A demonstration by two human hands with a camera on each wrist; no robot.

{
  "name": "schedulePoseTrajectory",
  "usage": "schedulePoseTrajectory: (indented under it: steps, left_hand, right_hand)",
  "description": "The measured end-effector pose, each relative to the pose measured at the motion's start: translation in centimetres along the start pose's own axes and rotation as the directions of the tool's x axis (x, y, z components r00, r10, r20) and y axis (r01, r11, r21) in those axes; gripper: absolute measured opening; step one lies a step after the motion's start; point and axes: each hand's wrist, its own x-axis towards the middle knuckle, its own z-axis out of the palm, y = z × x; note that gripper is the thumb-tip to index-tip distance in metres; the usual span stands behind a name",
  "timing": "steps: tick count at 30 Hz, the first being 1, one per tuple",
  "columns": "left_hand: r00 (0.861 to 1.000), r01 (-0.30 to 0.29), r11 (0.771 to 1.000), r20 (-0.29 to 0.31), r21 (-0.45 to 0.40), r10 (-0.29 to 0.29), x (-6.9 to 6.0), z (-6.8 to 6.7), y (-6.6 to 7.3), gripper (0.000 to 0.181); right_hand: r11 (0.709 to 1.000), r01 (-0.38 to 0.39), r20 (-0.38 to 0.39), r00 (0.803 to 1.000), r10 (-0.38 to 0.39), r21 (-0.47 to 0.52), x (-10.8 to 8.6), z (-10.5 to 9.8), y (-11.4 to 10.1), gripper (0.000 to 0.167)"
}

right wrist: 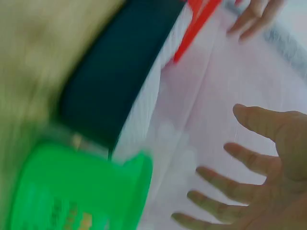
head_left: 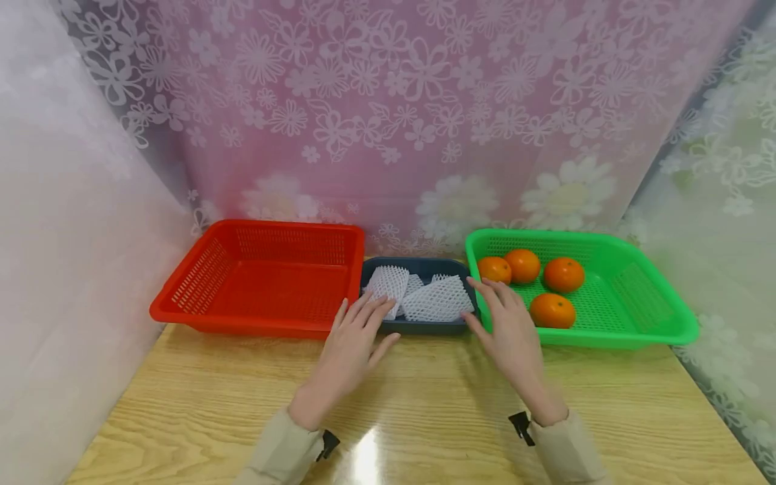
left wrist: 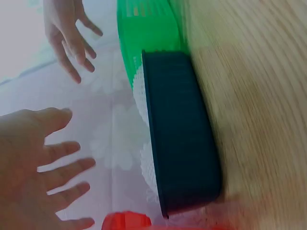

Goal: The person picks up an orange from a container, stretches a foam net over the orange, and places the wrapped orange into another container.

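Observation:
White foam fruit nets [head_left: 438, 300] lie in a small dark tray [head_left: 418, 328] in the middle of the head view. My left hand [head_left: 351, 343] is held above the tray's front left, fingers spread and holding nothing. Over the left wall of a green basket [head_left: 630, 330], beside the tray, my right hand [head_left: 509, 330] hovers with its fingers apart and nothing in it. Several oranges [head_left: 564, 275] sit inside that basket, toward its left. Both wrist views show a gap between the hands [left wrist: 57, 167] [right wrist: 244, 177] and the tray.
A red basket [head_left: 267, 289] with nothing in it stands left of the tray. All three containers sit side by side on a wooden table [head_left: 424, 391]. Behind them hangs a pink flowered curtain [head_left: 388, 121], and pale cloth [head_left: 79, 202] borders the left side.

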Motion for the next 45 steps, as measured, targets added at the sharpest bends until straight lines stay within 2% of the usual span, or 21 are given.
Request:
schedulePoseTrajectory:
  steps: [2, 4, 6, 8, 11, 15, 23, 26, 31, 34, 36, 41, 45]
  left_hand:
    - [0.999, -0.045, 0.999, -0.031, -0.029, 0.044, 0.4, 0.1, 0.2, 0.045]
    - [0.994, -0.088, 0.995, -0.071, -0.037, 0.085, 0.7, 0.0, 0.5, 0.036]
    - [0.987, -0.122, 0.992, -0.111, -0.035, 0.118, 1.1, 0.0, 0.8, 0.029]
    - [0.981, -0.143, 0.989, -0.138, -0.032, 0.138, 1.5, -0.1, 1.2, 0.025]
    - [0.978, -0.151, 0.988, -0.152, -0.042, 0.143, 2.1, 0.2, 1.8, 0.020]
    - [0.981, -0.140, 0.988, -0.146, -0.065, 0.129, 2.7, 0.7, 2.6, 0.018]
    - [0.981, -0.148, 0.981, -0.142, -0.123, 0.130, 4.0, 1.6, 4.3, 0.017]
    - [0.982, -0.146, 0.980, -0.144, -0.138, 0.126, 4.3, 1.9, 4.9, 0.016]
    - [0.987, -0.117, 0.980, -0.130, -0.164, 0.097, 4.6, 2.5, 5.4, 0.014]
    - [0.991, -0.094, 0.979, -0.107, -0.183, 0.075, 4.7, 2.9, 5.6, 0.015]
    - [0.994, -0.081, 0.978, -0.093, -0.193, 0.064, 4.8, 3.1, 5.7, 0.015]
    - [0.996, -0.057, 0.977, -0.075, -0.204, 0.042, 5.0, 3.6, 6.2, 0.016]
    - [0.997, -0.042, 0.975, -0.065, -0.217, 0.028, 5.4, 4.1, 6.6, 0.016]
  right_hand:
    - [1.000, -0.018, -0.024, 1.000, 0.018, -0.013, 0.6, -1.0, 1.6, 0.050]
    - [0.998, -0.057, -0.003, 0.998, 0.057, -0.034, 1.1, -1.9, 3.5, 0.045]
    - [0.992, -0.095, 0.064, 0.993, 0.101, -0.077, 1.6, -2.6, 5.5, 0.045]
    - [0.984, -0.127, 0.147, 0.979, 0.144, -0.125, 2.1, -2.9, 7.5, 0.048]
    - [0.968, -0.182, 0.278, 0.934, 0.226, -0.175, 2.7, -3.0, 10.4, 0.055]
    - [0.943, -0.273, 0.389, 0.861, 0.328, -0.192, 3.1, -3.0, 13.0, 0.064]
    - [0.911, -0.359, 0.489, 0.769, 0.412, -0.203, 3.5, -2.6, 14.6, 0.085]
    - [0.900, -0.384, 0.500, 0.750, 0.434, -0.205, 3.1, -2.4, 14.8, 0.087]
    - [0.898, -0.386, 0.523, 0.732, 0.437, -0.210, 2.6, -2.1, 15.1, 0.084]
    - [0.903, -0.373, 0.516, 0.742, 0.429, -0.214, 2.6, -2.0, 15.2, 0.080]
    - [0.904, -0.377, 0.489, 0.760, 0.427, -0.202, 2.6, -1.9, 15.2, 0.077]
    - [0.909, -0.399, 0.388, 0.823, 0.414, -0.123, 2.7, -2.1, 14.4, 0.076]
    - [0.921, -0.386, 0.301, 0.872, 0.385, -0.059, 2.7, -2.8, 12.5, 0.079]
